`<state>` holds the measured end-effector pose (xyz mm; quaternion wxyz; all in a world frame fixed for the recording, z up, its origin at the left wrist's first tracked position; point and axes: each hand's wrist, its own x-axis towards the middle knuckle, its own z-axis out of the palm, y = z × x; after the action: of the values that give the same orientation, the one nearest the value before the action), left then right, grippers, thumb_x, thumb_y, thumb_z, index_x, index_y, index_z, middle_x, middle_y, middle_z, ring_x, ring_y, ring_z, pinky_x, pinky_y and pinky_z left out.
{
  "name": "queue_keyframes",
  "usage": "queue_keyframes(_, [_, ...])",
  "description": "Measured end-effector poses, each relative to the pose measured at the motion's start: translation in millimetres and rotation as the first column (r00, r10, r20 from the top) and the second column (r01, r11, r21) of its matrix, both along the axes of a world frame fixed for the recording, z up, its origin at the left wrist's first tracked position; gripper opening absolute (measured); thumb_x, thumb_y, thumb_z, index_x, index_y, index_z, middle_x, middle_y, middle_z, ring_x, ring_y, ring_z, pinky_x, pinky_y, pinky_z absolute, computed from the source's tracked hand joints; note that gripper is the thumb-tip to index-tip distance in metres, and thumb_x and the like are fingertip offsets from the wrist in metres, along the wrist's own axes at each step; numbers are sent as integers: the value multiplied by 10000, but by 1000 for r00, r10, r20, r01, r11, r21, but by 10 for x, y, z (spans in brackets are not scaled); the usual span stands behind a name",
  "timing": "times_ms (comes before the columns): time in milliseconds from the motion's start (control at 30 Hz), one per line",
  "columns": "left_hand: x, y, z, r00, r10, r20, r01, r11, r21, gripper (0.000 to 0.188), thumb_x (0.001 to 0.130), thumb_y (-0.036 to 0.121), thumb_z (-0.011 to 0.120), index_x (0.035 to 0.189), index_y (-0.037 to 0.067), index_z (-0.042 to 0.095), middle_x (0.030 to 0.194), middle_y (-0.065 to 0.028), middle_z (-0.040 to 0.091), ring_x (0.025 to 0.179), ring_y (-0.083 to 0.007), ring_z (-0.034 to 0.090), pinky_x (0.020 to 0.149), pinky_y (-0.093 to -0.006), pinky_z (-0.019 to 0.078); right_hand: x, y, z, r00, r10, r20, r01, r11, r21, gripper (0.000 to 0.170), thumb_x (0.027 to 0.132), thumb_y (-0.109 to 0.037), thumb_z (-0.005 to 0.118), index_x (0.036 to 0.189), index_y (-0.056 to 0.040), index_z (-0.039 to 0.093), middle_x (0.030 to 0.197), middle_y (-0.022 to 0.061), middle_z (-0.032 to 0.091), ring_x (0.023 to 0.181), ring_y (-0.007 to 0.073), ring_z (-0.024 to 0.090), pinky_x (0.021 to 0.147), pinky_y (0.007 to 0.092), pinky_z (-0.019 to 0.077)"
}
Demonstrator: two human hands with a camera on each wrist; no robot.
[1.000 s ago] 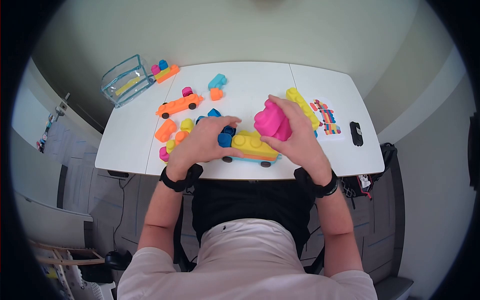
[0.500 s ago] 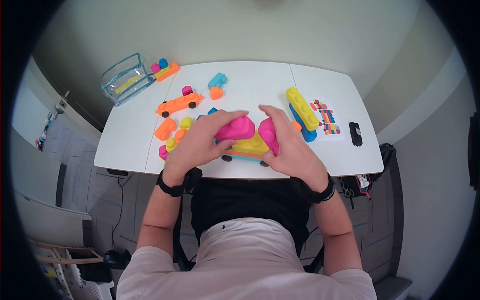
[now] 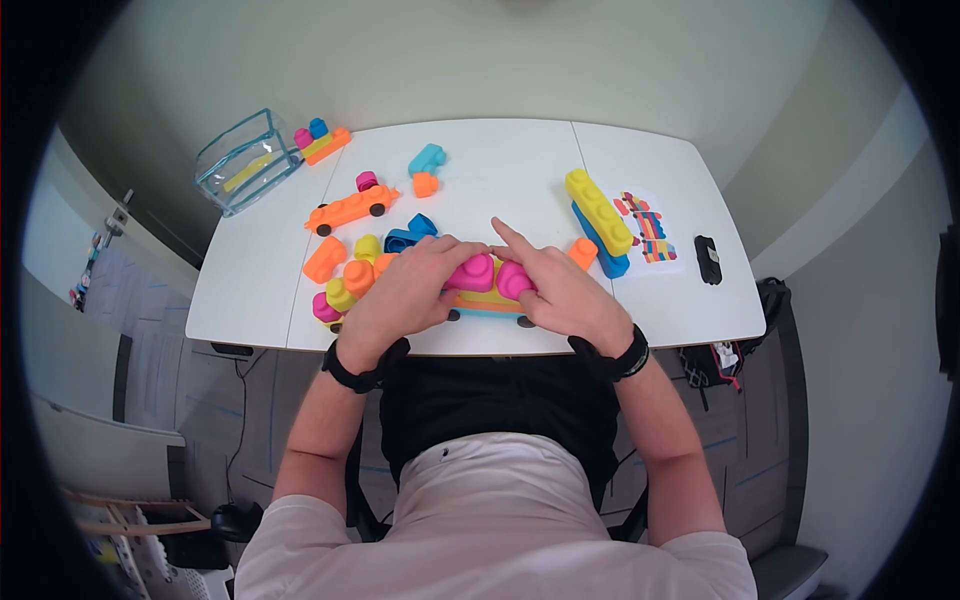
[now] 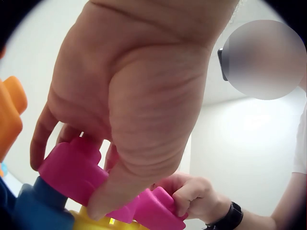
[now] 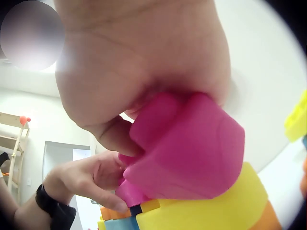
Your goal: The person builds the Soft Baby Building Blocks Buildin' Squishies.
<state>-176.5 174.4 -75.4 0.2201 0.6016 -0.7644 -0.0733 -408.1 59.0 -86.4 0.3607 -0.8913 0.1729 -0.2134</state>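
Observation:
Thumb and fingers of my left hand (image 3: 405, 295) pinch a pink toy block (image 3: 472, 273) from two sides. In the left wrist view that pink block overlaps a blue block (image 4: 43, 211) and the edge of a yellow one. My right hand (image 3: 572, 292) grips a second pink block (image 5: 192, 153), low over a long yellow block (image 5: 206, 213). Both pink pieces sit side by side, close together. Under them is a wheeled toy wagon (image 3: 490, 318), light blue at its base with an orange layer above, topped by the yellow block (image 3: 485, 298). Fingers hide part of both pink blocks.
Left of my left hand lie loose orange, yellow and pink blocks (image 3: 325, 260). An orange wheeled base (image 3: 350, 208) stands behind them, near a clear bag (image 3: 240, 165). On the right are stacked yellow and blue bars (image 3: 600, 215), a picture sheet (image 3: 648, 230) and a black case (image 3: 708, 260).
One large pink handful in my right hand became two pink blocks, one in each hand. Both hands have since come closer together and lower over the yellow block on the wagon.

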Motion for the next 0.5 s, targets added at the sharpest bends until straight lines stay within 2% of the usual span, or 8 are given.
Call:
queue_keyframes(67, [-6, -5, -4, 1000, 22, 5, -22, 999, 27, 657, 859, 13, 832, 1475, 168, 662, 1236, -133, 684, 1147, -392, 674, 969, -489, 570, 12, 10, 21, 992, -27, -121, 24, 999, -22, 931, 772, 51, 558, 1679, -10, 358, 1378, 304, 730, 935, 493, 746, 862, 506, 594])
queue_keyframes(100, [-4, -5, -3, 1000, 24, 9, -24, 999, 32, 655, 859, 24, 834, 1474, 168, 660, 1231, -134, 683, 1149, -390, 674, 959, -486, 572, 20, 21, -5, 992, -27, -121, 25, 999, -23, 931, 772, 51, 558, 1679, -10, 358, 1378, 304, 730, 935, 493, 746, 862, 506, 594])
queue_keyframes(167, [-7, -3, 2, 1000, 24, 13, -25, 999, 34, 653, 859, 36, 836, 1473, 168, 658, 1225, -136, 681, 1152, -389, 675, 948, -483, 574, 33, 33, -107, 997, -59, 55, 66, 990, -124, 786, 819, 36, 566, 1592, 1, 429, 1249, 287, 778, 956, 480, 757, 874, 521, 599])
queue_keyframes(200, [-12, 1, 7, 1000, 27, 5, -27, 999, 23, 627, 870, 67, 845, 1463, 157, 665, 1210, -141, 690, 1136, -389, 680, 940, -477, 573, 36, 19, -138, 997, -60, 55, 67, 990, -125, 786, 819, 36, 566, 1592, 1, 429, 1249, 287, 778, 956, 480, 757, 874, 521, 599])
queue_keyframes(267, [-8, -11, 1, 1000, 30, -3, -30, 999, 12, 603, 881, 99, 855, 1454, 145, 671, 1195, -146, 698, 1120, -388, 686, 931, -472, 572, 39, -7, -154, 979, -163, 121, 185, 963, -196, 586, 877, -2, 585, 1461, 12, 540, 1156, 268, 783, 952, 464, 762, 879, 514, 599])
queue_keyframes(300, [6, -37, -27, 999, 35, -29, -35, 999, 1, 558, 891, 138, 865, 1420, 124, 691, 1176, -160, 719, 1092, -396, 698, 922, -469, 575, 25, -25, -125, 979, -163, 121, 184, 963, -197, 586, 877, -2, 585, 1461, 12, 540, 1156, 268, 783, 952, 464, 762, 879, 514, 599])
queue_keyframes(367, [26, -70, -42, 998, 39, -56, -40, 999, -10, 519, 900, 178, 874, 1387, 102, 711, 1157, -174, 741, 1065, -405, 710, 912, -466, 577, -6, -69, -41, 983, -182, -22, 179, 978, -109, 420, 934, -47, 604, 1347, 15, 646, 1145, 257, 767, 956, 459, 752, 871, 504, 597])
queue_keyframes(500, [50, -92, -70, 997, 34, -64, -38, 998, -55, 462, 923, 281, 878, 1315, 76, 744, 1103, -191, 778, 985, -409, 745, 857, -466, 599, -4, -143, -121, 986, -143, 87, 154, 979, -132, 304, 981, -71, 613, 1257, 9, 712, 1136, 251, 752, 953, 452, 736, 860, 496, 589])
